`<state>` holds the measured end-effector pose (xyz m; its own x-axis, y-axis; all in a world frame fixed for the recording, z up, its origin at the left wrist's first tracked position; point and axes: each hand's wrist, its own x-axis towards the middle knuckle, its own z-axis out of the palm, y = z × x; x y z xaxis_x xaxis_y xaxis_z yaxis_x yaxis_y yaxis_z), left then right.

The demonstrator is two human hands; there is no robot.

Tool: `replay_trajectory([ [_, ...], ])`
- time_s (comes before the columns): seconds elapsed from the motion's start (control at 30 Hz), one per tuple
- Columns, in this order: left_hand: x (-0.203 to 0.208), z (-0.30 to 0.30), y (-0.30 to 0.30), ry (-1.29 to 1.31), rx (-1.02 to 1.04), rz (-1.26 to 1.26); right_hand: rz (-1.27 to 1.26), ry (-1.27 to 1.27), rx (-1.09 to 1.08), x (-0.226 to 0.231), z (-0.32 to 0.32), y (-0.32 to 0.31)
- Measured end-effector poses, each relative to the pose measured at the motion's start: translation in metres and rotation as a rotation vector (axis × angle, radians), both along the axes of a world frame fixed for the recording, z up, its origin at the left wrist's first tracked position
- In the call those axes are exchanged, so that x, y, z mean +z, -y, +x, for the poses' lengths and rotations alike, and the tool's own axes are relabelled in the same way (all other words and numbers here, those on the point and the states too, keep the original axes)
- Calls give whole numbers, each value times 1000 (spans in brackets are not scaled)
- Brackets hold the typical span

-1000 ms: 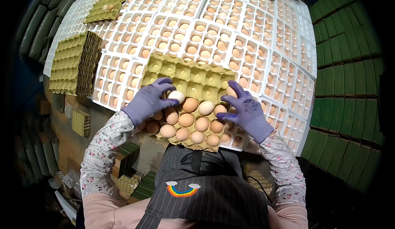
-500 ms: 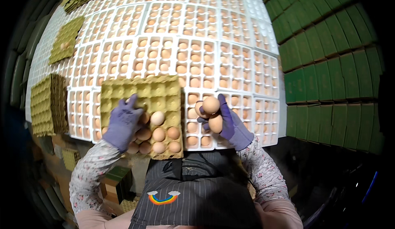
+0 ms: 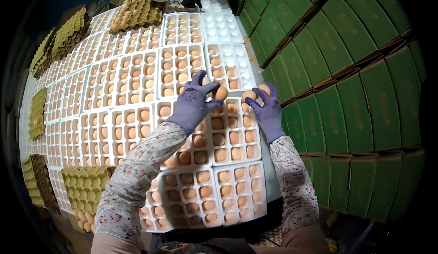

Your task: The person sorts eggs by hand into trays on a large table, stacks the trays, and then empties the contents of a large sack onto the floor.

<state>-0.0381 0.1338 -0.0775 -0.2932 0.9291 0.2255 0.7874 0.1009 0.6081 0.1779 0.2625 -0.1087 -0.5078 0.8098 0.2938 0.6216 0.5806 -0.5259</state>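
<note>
My left hand (image 3: 191,106), in a purple glove, is closed on eggs; a brown egg (image 3: 221,93) shows at its fingertips and a paler one behind the fingers. Close by on the right, my right hand (image 3: 269,112) grips eggs too, with a brown egg (image 3: 249,95) and another egg (image 3: 264,89) in its fingers. Both hands hover over the near edge of a partly filled white egg tray (image 3: 234,91), which has eggs on its left and near sides and bare cups elsewhere. Beneath them lies a white tray full of eggs (image 3: 259,137).
Green cartons (image 3: 342,103) are stacked along the right. A yellow pulp tray (image 3: 84,185) lies at the lower left, with eggs beside it. At the far end a co-worker's black-gloved hand (image 3: 191,0) is near a pulp tray holding eggs (image 3: 148,14) and an unfilled white tray (image 3: 223,28).
The view has shifted toward the table's far right. My left hand has left the pulp tray with eggs in its grip. Both hands have reached forward, and a co-worker has come into view.
</note>
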Motion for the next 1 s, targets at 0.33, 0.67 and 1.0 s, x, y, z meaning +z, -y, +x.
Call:
replay_trajectory([
  [0.33,-71,21,-216,-325,23,-155,302,283,11,-34,-30,-131],
  [0.67,-73,-2,-226,-316,-304,-139,46,510,130,-33,-31,-113],
  [1.0,-78,-39,-245,-96,-46,-301,-77,329,115,-42,-95,-195],
])
